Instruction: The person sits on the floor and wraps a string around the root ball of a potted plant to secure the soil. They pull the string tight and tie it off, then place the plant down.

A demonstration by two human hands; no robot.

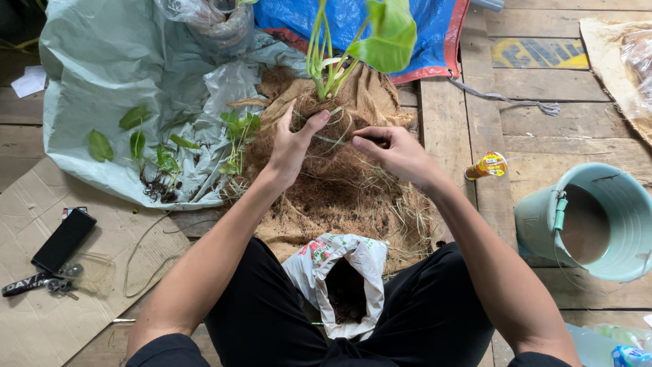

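A green-leaved plant (380, 34) stands upright, its root ball (324, 129) wrapped in brown coconut fibre. My left hand (293, 144) cups the left side of the ball, thumb over its top. My right hand (397, 153) pinches a thin fibre strand at the ball's right side; the strand runs across the ball. Beneath lies a brown burlap sheet (380, 102) covered with loose fibre and soil (339, 197).
An open white bag of soil (339, 268) sits between my knees. Small seedlings (159, 160) lie on a pale plastic sheet (102, 61) at left. A teal bucket (604, 217) stands at right, a small tube (485, 165) beside it. A phone and keys (58, 248) rest on cardboard.
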